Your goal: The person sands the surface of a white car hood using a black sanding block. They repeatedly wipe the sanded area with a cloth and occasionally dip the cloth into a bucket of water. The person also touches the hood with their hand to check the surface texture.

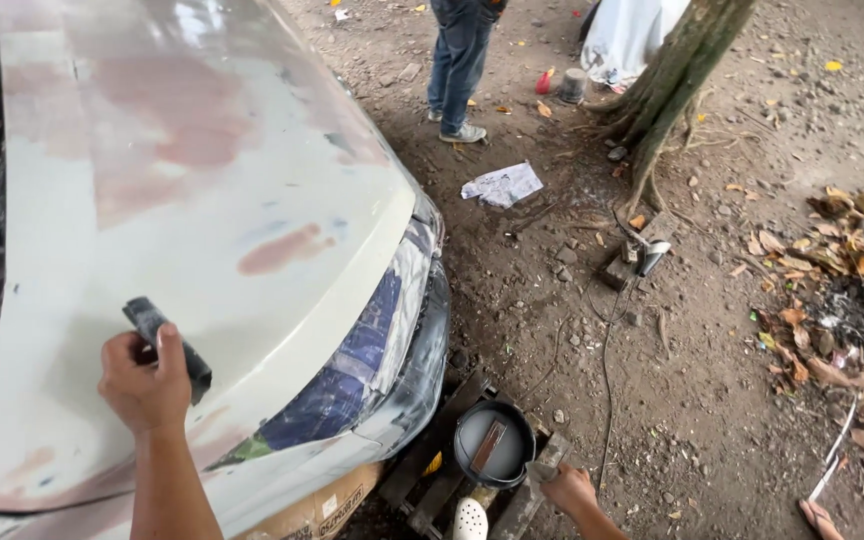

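Head view looks down on a big white car hood (182,200) with pinkish-brown patches of filler on it; it fills the left half of the picture. Its front edge curves down to a headlight (372,350) that is covered with blue and white masking paper. Right of the car is bare dirt ground (712,400), with a tree trunk (677,70) at the top and a heap of dry leaves (832,300) near the right edge. Another person stands at the top, only the legs in jeans (460,55) can be seen, and a crumpled sheet of paper (502,185) lies on the ground just below the shoes.

Below the front of the car, dark wooden planks (442,470) lie on the ground, and a round dark bucket (493,443) stands on them with a flat piece inside.

The left hand (144,385) rests on the hood near its lower front edge. Its fingers are closed around a dark sanding block (167,345): the thumb lies over the middle of the block, the lower end is hidden behind the fingers, and the upper end sticks out above the knuckles, flat against the white surface.

The right hand (567,490) is low beside the bucket, and its fingers pinch a small grey piece (540,472) just at the bucket's rim; what the piece is I cannot tell.
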